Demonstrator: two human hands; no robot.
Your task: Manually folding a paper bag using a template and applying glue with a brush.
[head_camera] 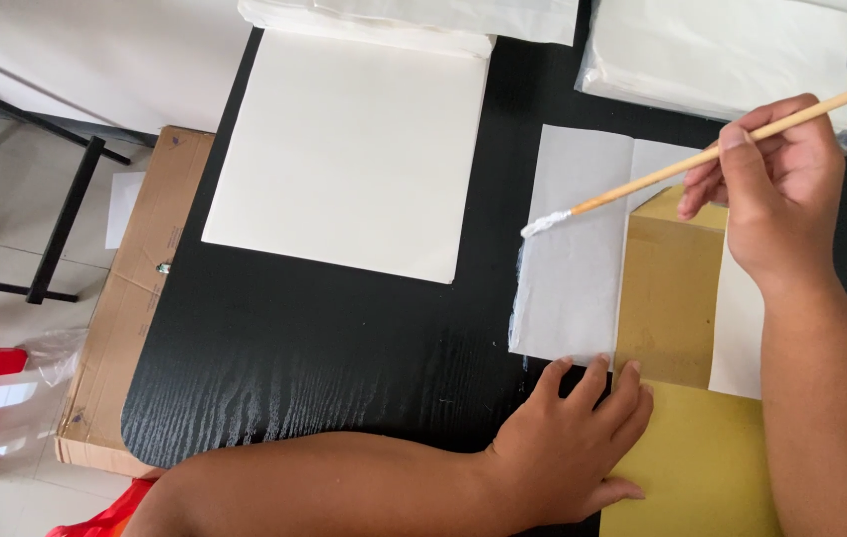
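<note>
Pinching a wooden brush in clamped fingers, the right hand hovers over white paper — the left hand, fingers spread, presses its edge on the black worktop.

- Under my hands lies a mustard-yellow paper envelope, rectangular, on the black table.
- Left of the table, a flat brown cardboard box lies on the floor.
- Clear plastic packs of white sheets sit at the table's far edge.
</note>
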